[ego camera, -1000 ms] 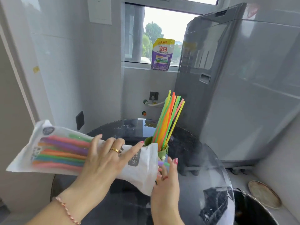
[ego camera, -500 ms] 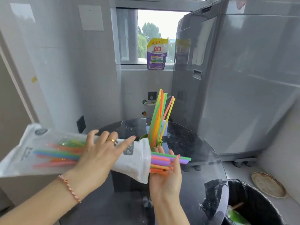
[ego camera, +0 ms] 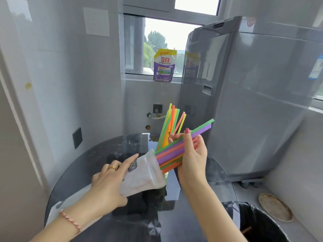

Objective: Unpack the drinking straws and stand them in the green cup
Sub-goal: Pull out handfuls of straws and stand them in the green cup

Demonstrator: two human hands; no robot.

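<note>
While the left hand (ego camera: 106, 186) is holding the plastic bag (ego camera: 141, 175) low over the dark round tabletop (ego camera: 83, 173), the right hand (ego camera: 192, 161) is pulling a bunch of straws (ego camera: 174, 152) out of the bag's open mouth. The left grip is clamped on the bag, with the pointing finger lying flat along its top. The right grip is clamped on the bunch, with the thumb on the near side and the fingers curling over the far side. The bunch is tilting up to the right. Its low ends are sitting just at the bag's mouth, and I cannot tell if they are fully out. Its green and purple tips are poking well past the right hand.

So the step looks like taking this bunch out of the bag. It looks near its end.

Just behind the hands, more straws (ego camera: 170, 126) are standing up in a fan. They should be in the green cup, but the cup is hiding behind the bunch and the bag, so I cannot see it.

Next, the right hand will likely need to pull the bunch free, turn it upright and drop it in beside the standing straws. It should go gently, so the cup is not tipping over.
</note>
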